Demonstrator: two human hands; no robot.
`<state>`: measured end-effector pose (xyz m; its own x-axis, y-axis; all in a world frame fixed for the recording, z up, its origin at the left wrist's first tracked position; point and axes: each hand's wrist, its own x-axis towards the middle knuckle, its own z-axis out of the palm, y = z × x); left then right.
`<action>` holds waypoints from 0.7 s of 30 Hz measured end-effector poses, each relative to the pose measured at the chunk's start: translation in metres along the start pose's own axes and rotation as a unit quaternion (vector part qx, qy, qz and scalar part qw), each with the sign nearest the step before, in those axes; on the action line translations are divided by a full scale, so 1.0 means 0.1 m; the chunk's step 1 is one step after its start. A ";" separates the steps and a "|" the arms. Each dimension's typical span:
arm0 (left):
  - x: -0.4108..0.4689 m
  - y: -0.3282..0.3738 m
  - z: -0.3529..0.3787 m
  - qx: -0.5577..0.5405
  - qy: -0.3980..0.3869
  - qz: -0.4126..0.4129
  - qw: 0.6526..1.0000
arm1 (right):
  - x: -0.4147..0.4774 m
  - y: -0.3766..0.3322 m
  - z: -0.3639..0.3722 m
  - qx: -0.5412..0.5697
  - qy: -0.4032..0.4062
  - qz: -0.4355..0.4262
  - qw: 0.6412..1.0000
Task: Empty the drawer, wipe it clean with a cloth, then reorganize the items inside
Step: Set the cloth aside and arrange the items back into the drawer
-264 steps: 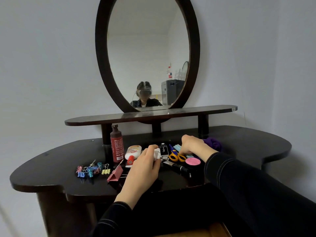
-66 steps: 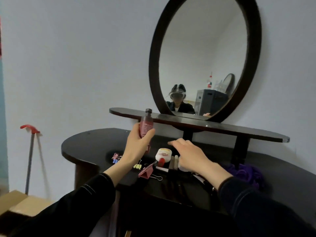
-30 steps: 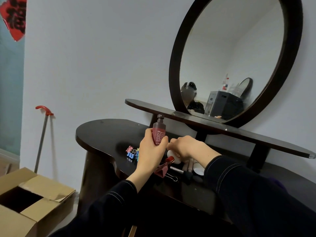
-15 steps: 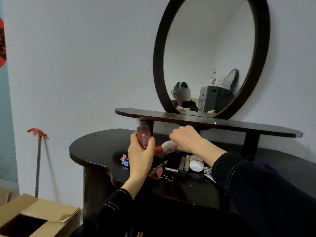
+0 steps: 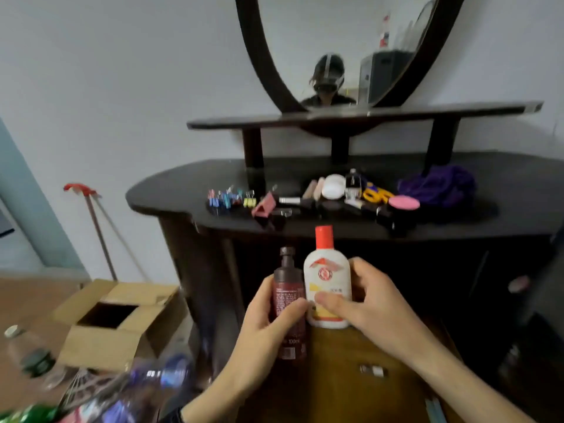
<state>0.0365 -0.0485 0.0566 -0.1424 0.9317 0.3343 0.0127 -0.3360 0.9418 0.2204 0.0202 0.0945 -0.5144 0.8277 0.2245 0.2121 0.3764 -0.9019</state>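
My left hand (image 5: 262,334) grips a dark red bottle (image 5: 288,303) upright. My right hand (image 5: 372,303) grips a white bottle with a red cap (image 5: 326,279) right beside it. Both bottles hang above the open wooden drawer (image 5: 366,392), below the dresser's front edge. A small dark item (image 5: 371,370) lies on the drawer's floor. On the dark dresser top (image 5: 171,190) remain coloured binder clips (image 5: 229,198), a pink clip (image 5: 264,204), a white round jar (image 5: 334,186), scissors (image 5: 377,193), a pink disc (image 5: 403,203) and a purple cloth (image 5: 436,184).
An open cardboard box (image 5: 116,319) stands on the floor at left, beside a red-handled stick (image 5: 91,215) leaning on the wall. Plastic bottles (image 5: 33,355) lie at the lower left. A raised shelf (image 5: 351,117) and oval mirror (image 5: 345,47) sit behind the dresser top.
Both hands have come down from the dresser top with the two bottles, now held over the drawer. The view has tilted downward.
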 end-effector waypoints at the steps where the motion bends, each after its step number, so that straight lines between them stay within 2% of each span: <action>1: -0.12 -0.14 -0.01 0.018 -0.003 -0.037 0.999 | -0.13 0.19 0.08 -0.004 -0.013 0.038 0.999; 3: -0.29 -0.41 -0.07 0.076 -0.014 -0.105 0.991 | -0.32 0.57 0.22 -0.018 -0.040 0.119 0.992; 5: -0.36 -0.67 -0.13 0.189 -0.049 -0.168 0.966 | -0.39 0.92 0.36 -0.063 -0.091 0.195 0.975; 8: -0.41 -1.05 -0.16 0.394 -0.114 -0.219 0.885 | -0.41 1.35 0.55 -0.129 -0.165 0.273 0.939; 10: -0.46 -1.26 -0.17 0.459 -0.142 -0.246 0.841 | -0.41 1.56 0.68 -0.159 -0.194 0.301 0.920; 15: -0.54 -1.54 -0.27 0.489 -0.220 -0.330 0.777 | -0.37 1.76 0.93 -0.197 -0.259 0.368 0.871; 18: -0.55 -1.57 -0.31 0.495 -0.250 -0.333 0.763 | -0.37 1.77 1.06 -0.175 -0.276 0.401 0.856; 21: -0.56 -1.57 -0.31 0.496 -0.249 -0.327 0.765 | -0.39 1.75 1.15 -0.122 -0.280 0.428 0.851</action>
<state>0.0115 -0.0521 -0.1115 -0.0475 0.8760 -0.4801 0.8798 0.2642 0.3951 0.1817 0.0056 -0.1145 -0.3844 0.5403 -0.7486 0.8395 -0.1327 -0.5269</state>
